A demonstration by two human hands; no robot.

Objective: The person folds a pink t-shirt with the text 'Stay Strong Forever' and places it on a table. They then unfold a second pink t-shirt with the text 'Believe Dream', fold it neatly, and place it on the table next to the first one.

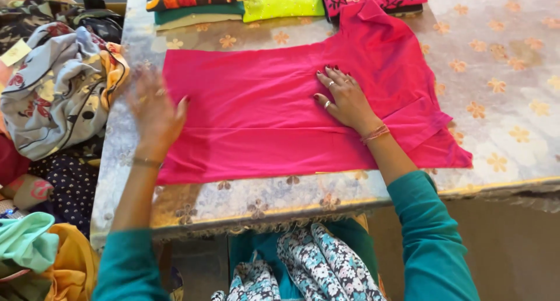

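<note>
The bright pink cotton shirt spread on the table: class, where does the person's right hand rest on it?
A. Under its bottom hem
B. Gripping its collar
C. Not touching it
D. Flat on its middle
D: the right hand lies palm down, fingers spread, on the middle of the bright pink cotton shirt.

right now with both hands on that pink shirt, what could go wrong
The bright pink cotton shirt has its lower edge close to the table's near edge, so a pull toward the body could drag it off. The left hand is blurred at the shirt's left end, and a fast sweep may bunch the cloth. The right hand presses only the middle, so the sleeve could shift out of line.
</note>
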